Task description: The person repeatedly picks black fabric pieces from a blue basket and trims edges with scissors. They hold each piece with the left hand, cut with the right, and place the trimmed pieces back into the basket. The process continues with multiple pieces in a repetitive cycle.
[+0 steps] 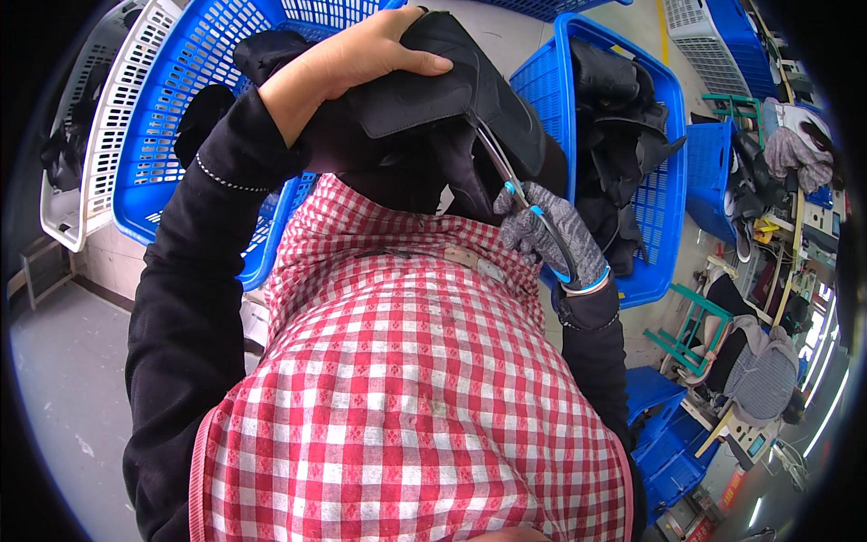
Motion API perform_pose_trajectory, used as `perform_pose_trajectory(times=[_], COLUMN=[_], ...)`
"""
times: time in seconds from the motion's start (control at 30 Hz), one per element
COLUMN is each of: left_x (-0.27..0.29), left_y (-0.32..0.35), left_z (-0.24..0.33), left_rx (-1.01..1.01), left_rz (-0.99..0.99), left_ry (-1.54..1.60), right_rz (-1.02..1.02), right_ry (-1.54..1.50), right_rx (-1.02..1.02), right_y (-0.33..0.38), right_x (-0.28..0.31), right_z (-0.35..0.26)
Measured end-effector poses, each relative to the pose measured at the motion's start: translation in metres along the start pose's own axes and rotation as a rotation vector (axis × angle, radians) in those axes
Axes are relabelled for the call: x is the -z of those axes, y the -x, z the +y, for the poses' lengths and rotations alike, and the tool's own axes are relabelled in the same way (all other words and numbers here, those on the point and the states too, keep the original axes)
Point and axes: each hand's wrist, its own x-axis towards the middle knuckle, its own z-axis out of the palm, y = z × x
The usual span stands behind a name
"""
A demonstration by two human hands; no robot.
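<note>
My bare left hand grips the upper edge of a black leather-like piece, its thumb lying across the top. The piece looks like stitched panels with a flap and is held over my lap. In a grey knitted glove, my right hand is closed round the handles of a pair of scissors. The blades point up and to the left, against the black piece at the edge of its flap. Where the blade tips meet the material is partly hidden.
A blue plastic basket with black pieces stands at the left, beside a white crate. Close by on the right is another blue basket full of black pieces. Farther right are a green stool frame and seated people at worktables.
</note>
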Motion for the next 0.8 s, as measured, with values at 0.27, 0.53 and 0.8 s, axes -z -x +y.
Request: perform_pose_trajectory(times=[0.27,0.53,0.8], left_x=[-0.002,-0.004,0.001], left_y=[0.000,0.000,-0.002], left_z=[0.001,-0.010,-0.033], left_rx=[0.022,-0.016,-0.017], left_rz=[-0.004,0.025,0.035], left_ry=[-0.025,-0.035,0.050], right_rz=[0.078,0.054,0.037], right_ry=[-0.376,-0.067,-0.002], right_rx=[-0.065,-0.042,0.003], right_y=[-0.001,0.000,-0.004], right_x=[-0.004,-0.007,-0.018], right_z=[0.000,-0.005,0.005])
